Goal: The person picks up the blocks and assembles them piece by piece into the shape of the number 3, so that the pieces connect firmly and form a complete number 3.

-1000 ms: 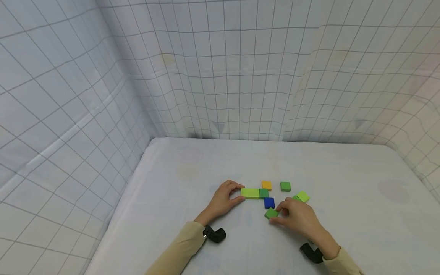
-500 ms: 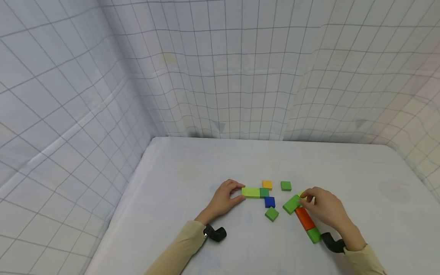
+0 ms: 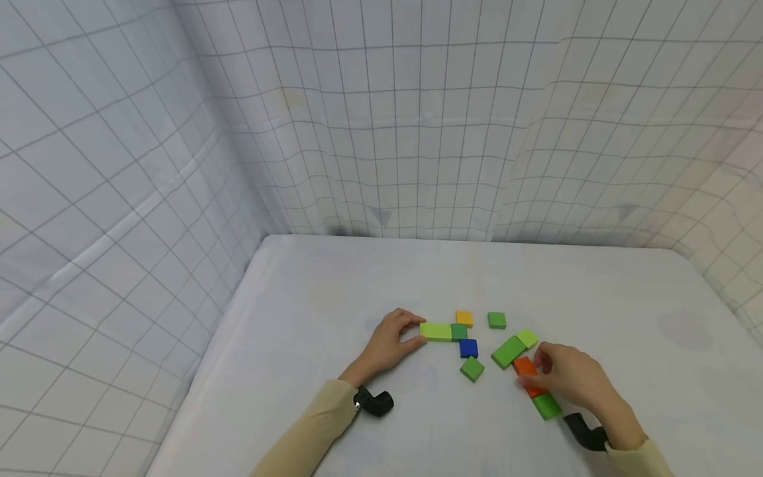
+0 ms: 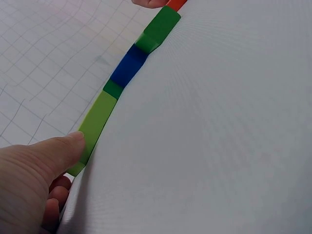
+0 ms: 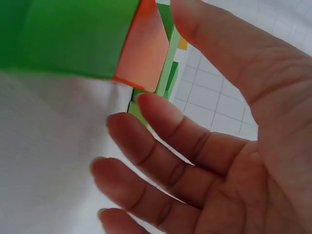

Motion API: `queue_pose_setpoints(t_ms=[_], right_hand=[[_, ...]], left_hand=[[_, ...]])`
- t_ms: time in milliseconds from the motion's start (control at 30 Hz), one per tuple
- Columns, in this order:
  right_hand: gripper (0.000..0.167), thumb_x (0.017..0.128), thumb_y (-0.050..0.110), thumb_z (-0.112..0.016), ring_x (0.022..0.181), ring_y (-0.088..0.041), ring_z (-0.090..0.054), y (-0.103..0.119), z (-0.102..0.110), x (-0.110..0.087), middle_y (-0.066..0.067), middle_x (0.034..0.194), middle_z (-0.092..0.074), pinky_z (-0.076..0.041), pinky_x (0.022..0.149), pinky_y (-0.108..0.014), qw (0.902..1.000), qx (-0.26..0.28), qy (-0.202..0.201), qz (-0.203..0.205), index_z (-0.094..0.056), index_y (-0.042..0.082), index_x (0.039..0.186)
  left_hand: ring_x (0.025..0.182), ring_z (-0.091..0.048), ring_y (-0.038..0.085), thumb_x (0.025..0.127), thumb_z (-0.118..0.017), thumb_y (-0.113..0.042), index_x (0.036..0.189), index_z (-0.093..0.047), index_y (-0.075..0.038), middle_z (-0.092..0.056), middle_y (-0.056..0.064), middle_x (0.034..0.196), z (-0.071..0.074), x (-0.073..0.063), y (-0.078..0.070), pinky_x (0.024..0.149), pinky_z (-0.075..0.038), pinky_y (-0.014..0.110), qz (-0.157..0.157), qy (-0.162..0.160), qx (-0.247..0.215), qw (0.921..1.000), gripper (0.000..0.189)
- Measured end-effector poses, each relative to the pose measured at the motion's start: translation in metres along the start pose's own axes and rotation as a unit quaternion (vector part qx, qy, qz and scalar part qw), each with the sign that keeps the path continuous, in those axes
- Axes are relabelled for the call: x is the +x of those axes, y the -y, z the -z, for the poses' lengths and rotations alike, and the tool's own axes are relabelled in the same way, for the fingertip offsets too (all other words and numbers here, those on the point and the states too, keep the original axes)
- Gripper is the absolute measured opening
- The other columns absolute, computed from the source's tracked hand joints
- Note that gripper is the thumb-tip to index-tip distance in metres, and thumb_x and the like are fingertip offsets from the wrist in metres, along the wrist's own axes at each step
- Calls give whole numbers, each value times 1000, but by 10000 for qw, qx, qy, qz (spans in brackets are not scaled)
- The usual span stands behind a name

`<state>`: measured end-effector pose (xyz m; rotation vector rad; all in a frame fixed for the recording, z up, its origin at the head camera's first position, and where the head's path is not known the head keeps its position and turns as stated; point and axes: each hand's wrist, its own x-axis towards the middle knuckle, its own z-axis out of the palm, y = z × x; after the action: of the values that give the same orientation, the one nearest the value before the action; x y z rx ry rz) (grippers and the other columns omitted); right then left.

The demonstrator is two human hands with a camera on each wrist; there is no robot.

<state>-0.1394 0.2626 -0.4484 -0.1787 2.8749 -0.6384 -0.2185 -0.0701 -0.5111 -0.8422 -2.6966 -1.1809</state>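
Note:
My left hand (image 3: 384,344) pinches the outer end of a long light-green block (image 3: 435,332), thumb on the near side as the left wrist view (image 4: 97,124) shows. A dark-green block (image 3: 459,332) sits against its right end. My right hand (image 3: 575,374) hovers at an orange-red block (image 3: 525,370), the thumb overlapping it in the head view. In the right wrist view its fingers are spread loosely below that block's face (image 5: 145,53). A green block (image 3: 546,406) adjoins the near end of the orange-red one, and a longer green block (image 3: 508,352) its far end.
Between the hands lie a blue block (image 3: 468,348) and a tilted green block (image 3: 472,369). Farther back are a yellow-orange block (image 3: 464,319), a green block (image 3: 497,320) and a lime block (image 3: 527,338). Gridded white cloth (image 3: 393,132) walls the white table (image 3: 334,285).
My right hand let go of the tilted green block, moved right to the longer green block, then came nearer to the orange-red block. My left hand has stayed in place.

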Motion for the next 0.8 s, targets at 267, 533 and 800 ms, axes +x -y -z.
queue_pose_setpoints(t_ms=[267,533,800], right_hand=[[46,69,52,-79,61,-15,-46,1,-4,-9,3,66,-51,-37,55,-32,9992,20,291,-287,-60,13,82],[40,64,43,-85,62,-15,-47,7,-8,-17,4,70,-53,-39,55,-33,9990,45,431,-92,-63,16,84],[32,61,32,-89,63,-13,-47,20,-10,-20,8,70,-53,-40,57,-32,9982,10,593,130,-65,23,81]], left_hand=[[91,-50,9,87,-71,-28,118,-65,-15,-56,-4,105,-2,0,2,79,-43,26,63,50,-12,10000,34],[92,-51,9,86,-72,-26,118,-65,-15,-56,-3,106,0,0,2,79,-44,26,69,43,-25,10000,34],[94,-52,10,87,-71,-27,118,-65,-15,-56,-3,108,-1,0,1,80,-44,26,46,35,-68,10000,34]])
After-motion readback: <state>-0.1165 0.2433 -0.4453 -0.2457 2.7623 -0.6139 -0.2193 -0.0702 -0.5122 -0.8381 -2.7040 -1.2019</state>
